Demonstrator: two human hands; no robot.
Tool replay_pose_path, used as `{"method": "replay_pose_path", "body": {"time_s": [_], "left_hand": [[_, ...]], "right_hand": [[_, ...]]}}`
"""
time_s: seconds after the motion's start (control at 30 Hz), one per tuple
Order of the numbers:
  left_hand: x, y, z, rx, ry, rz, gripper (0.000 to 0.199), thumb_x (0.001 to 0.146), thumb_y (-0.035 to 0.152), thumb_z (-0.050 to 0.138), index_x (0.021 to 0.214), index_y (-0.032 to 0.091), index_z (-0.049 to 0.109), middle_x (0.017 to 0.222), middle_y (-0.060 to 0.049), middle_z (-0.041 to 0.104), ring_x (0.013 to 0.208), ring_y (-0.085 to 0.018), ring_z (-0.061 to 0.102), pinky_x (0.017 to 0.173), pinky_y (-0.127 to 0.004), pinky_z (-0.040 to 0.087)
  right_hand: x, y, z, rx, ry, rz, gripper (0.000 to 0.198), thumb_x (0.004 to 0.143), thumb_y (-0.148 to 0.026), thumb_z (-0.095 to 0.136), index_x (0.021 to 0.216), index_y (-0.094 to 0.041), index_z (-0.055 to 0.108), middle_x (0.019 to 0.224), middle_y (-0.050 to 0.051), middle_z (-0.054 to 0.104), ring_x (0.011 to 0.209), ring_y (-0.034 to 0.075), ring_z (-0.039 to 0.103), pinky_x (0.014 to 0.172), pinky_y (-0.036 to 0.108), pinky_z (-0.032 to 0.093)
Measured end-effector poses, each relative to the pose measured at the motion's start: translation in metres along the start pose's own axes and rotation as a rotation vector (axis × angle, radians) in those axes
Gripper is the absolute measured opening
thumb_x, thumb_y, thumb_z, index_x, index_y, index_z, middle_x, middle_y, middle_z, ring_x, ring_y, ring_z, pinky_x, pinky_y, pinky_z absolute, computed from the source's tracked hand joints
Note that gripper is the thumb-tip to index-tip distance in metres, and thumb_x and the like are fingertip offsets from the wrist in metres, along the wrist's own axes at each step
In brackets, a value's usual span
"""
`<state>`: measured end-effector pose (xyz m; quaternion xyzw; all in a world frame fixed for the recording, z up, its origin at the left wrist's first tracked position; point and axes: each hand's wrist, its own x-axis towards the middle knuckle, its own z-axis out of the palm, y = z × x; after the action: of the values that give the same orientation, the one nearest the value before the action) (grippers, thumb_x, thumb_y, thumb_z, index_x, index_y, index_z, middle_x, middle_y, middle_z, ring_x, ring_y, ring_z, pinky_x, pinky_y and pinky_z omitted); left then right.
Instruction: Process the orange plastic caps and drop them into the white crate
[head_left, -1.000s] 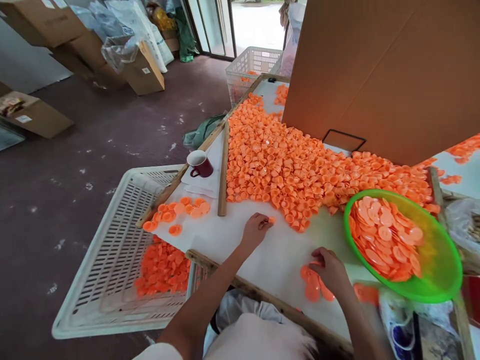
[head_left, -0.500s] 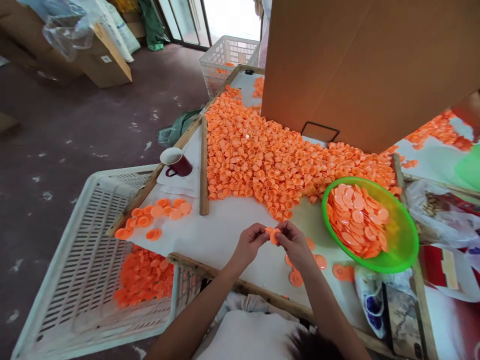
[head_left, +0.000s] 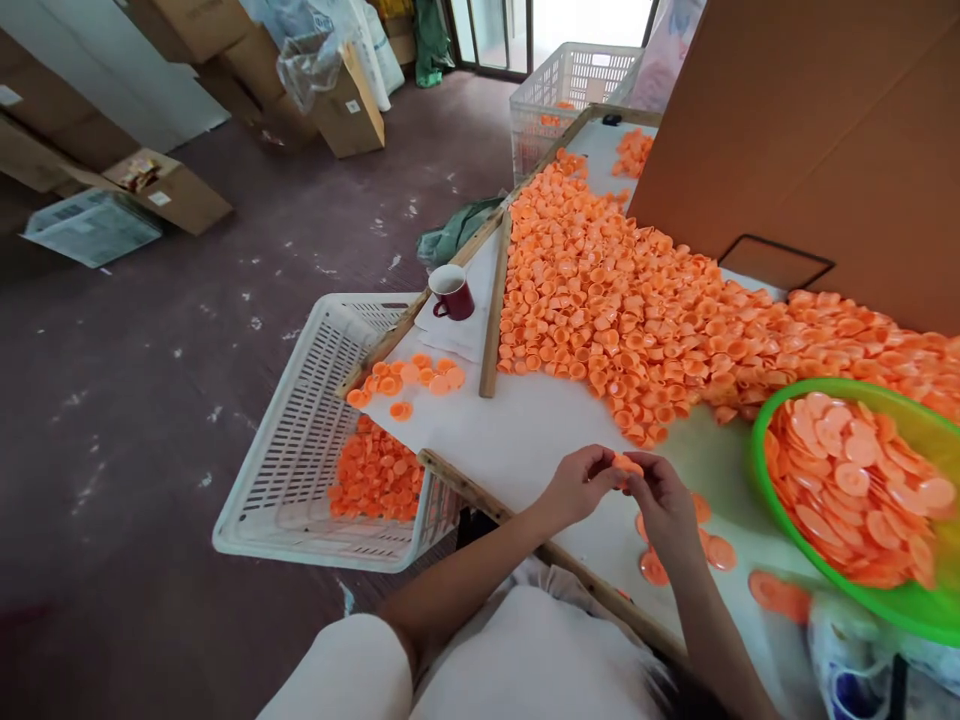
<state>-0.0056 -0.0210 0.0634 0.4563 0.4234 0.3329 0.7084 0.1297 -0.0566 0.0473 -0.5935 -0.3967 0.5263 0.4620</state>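
Observation:
My left hand [head_left: 587,484] and my right hand [head_left: 664,497] meet over the white tabletop [head_left: 540,425], fingertips closed around one small orange plastic piece [head_left: 627,466]. Fingers partly cover it, so whether it is one part or two joined I cannot tell. Under and beside my right wrist lie several flat orange discs [head_left: 721,552]. Beyond my hands spreads a large heap of orange cup-shaped caps [head_left: 600,290]. To the right stands a green bowl [head_left: 765,500] full of flat orange discs [head_left: 855,475].
A maroon mug [head_left: 453,296] stands left of a wooden strip [head_left: 493,320]. Loose orange pieces [head_left: 401,378] lie near the table's left corner. Below it, a white crate [head_left: 292,470] holds more orange pieces [head_left: 379,480]. A large cardboard box [head_left: 817,150] blocks the far right.
The view has swung left, so the table and my hands appear farther right. Both hands stay together on the orange piece, which is turned a little differently between the fingers.

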Motion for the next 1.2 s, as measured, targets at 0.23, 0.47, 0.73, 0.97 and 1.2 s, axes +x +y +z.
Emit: {"method": "replay_pose_path", "body": {"time_s": [0.23, 0.47, 0.73, 0.97, 1.2], "left_hand": [[0.000, -0.007, 0.002, 0.174, 0.096, 0.025, 0.018, 0.082, 0.033, 0.051, 0.078, 0.016, 0.055, 0.069, 0.000, 0.056, 0.064, -0.012, 0.051, 0.061, -0.023, 0.043], [0.006, -0.011, 0.004, 0.331, 0.045, -0.002, 0.019, 0.080, 0.034, 0.053, 0.073, 0.016, 0.054, 0.067, 0.001, 0.053, 0.062, -0.011, 0.048, 0.057, -0.022, 0.038], [0.008, -0.049, -0.017, 0.533, 0.143, -0.028, 0.022, 0.082, 0.037, 0.052, 0.083, 0.017, 0.060, 0.074, -0.002, 0.060, 0.066, -0.014, 0.054, 0.061, -0.025, 0.043], [-0.025, -0.002, -0.158, 1.010, 0.765, 0.113, 0.031, 0.079, 0.030, 0.056, 0.107, 0.018, 0.056, 0.098, -0.009, 0.059, 0.093, -0.023, 0.055, 0.083, -0.040, 0.045], [-0.025, 0.045, -0.171, 1.255, 0.971, 0.239, 0.033, 0.081, 0.024, 0.052, 0.113, 0.016, 0.052, 0.118, -0.015, 0.052, 0.116, -0.030, 0.044, 0.098, -0.049, 0.035]], "right_hand": [[-0.002, 0.004, 0.010, 0.150, 0.063, 0.033, 0.027, 0.078, -0.041, 0.063, 0.092, -0.019, 0.059, 0.081, 0.004, 0.063, 0.072, 0.015, 0.058, 0.067, 0.029, 0.049], [0.006, 0.020, -0.004, 0.252, -0.048, 0.126, 0.028, 0.081, -0.046, 0.056, 0.092, -0.020, 0.059, 0.076, 0.003, 0.059, 0.067, 0.015, 0.056, 0.064, 0.028, 0.048], [0.009, 0.036, -0.002, 0.009, -0.104, 0.137, 0.039, 0.080, -0.053, 0.052, 0.098, -0.019, 0.057, 0.087, 0.006, 0.062, 0.074, 0.017, 0.059, 0.064, 0.029, 0.049], [-0.015, 0.042, -0.045, -0.694, -0.083, -0.025, 0.025, 0.066, -0.029, 0.066, 0.090, -0.022, 0.062, 0.096, 0.008, 0.060, 0.093, 0.025, 0.057, 0.083, 0.040, 0.045], [-0.016, 0.081, -0.063, -0.899, -0.105, -0.034, 0.020, 0.065, -0.015, 0.060, 0.085, -0.021, 0.059, 0.090, 0.006, 0.059, 0.088, 0.023, 0.056, 0.077, 0.035, 0.042]]}}
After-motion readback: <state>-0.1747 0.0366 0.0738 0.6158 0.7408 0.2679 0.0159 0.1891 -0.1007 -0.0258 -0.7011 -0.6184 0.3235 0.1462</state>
